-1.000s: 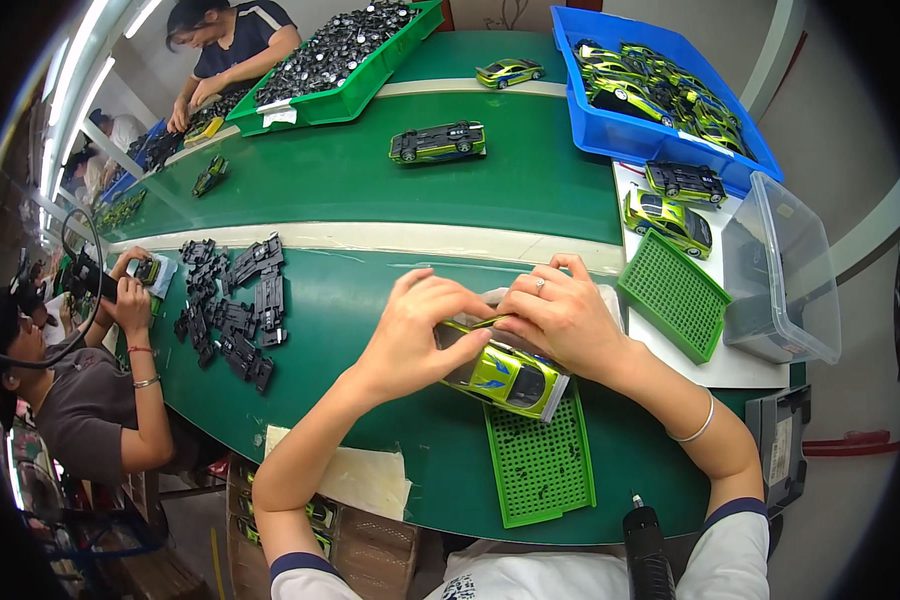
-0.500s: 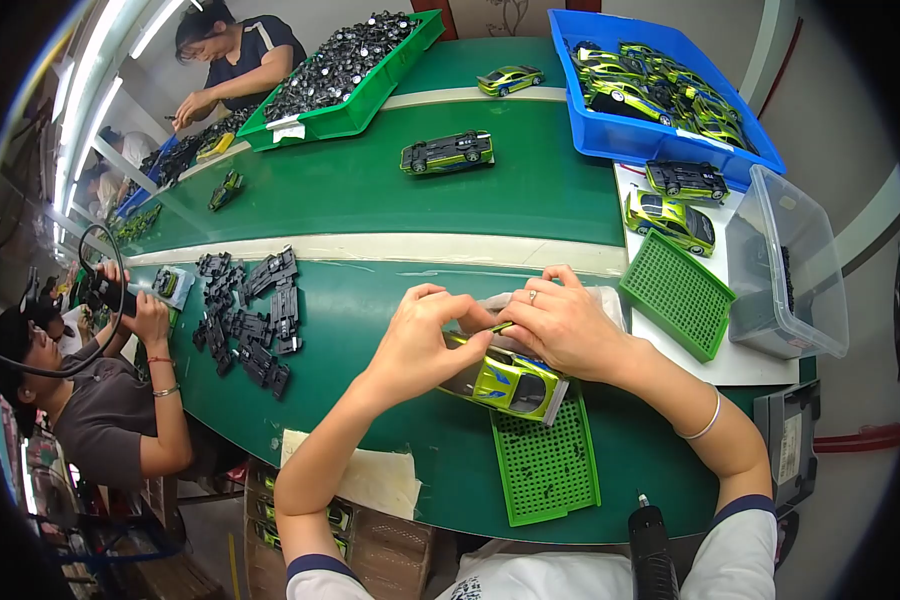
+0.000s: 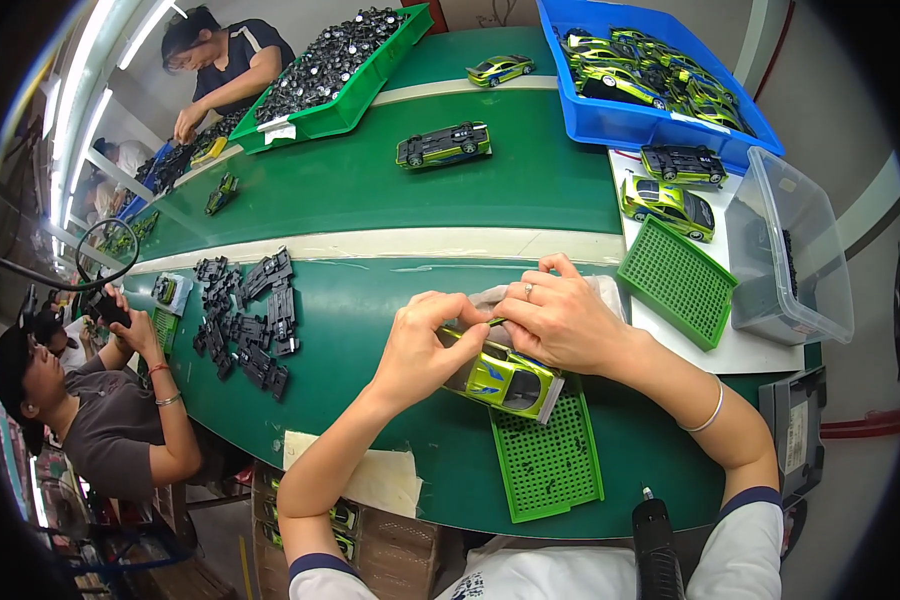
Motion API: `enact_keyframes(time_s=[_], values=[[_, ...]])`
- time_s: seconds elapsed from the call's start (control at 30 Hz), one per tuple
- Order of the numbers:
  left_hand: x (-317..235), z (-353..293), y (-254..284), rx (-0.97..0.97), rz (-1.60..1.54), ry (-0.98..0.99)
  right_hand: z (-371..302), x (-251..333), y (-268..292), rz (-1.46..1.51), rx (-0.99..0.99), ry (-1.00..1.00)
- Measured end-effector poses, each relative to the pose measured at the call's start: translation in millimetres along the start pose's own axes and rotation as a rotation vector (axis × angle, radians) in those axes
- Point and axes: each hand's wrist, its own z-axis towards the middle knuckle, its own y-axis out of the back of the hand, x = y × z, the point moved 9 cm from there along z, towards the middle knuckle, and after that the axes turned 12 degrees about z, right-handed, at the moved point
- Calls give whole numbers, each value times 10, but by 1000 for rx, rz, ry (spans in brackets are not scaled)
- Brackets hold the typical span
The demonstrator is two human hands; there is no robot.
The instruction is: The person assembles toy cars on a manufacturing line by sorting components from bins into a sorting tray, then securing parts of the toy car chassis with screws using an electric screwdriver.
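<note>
A yellow-green toy car with blue markings lies tilted beneath my two hands, its far end covered by them. My left hand is closed at the car's left side, thumb across it and fingertips curled in. My right hand bends over the upper side in a pinch. A thin green piece shows between the fingertips of both hands; its exact kind is hidden. Behind the hands lies a pale cloth or bag. Under the car's near end is a green perforated tray with small dark bits.
Black chassis parts are piled to the left. Another green tray and a clear bin stand right, below a blue crate of toy cars. An upturned car lies ahead; a power screwdriver is near my body.
The view has shifted slightly. My hands keep nearly the same hold, with the fingers moving a little at the green piece. The co-worker at the left has moved slightly.
</note>
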Motion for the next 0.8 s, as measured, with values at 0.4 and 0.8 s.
enact_keyframes(time_s=[0.4, 0.8], values=[[24, -1, -2, 24, -28, 16, 11, 13, 26, -25, -8, 4], [-296, -82, 59, 194, 108, -366, -17, -111, -38, 53, 61, -103]])
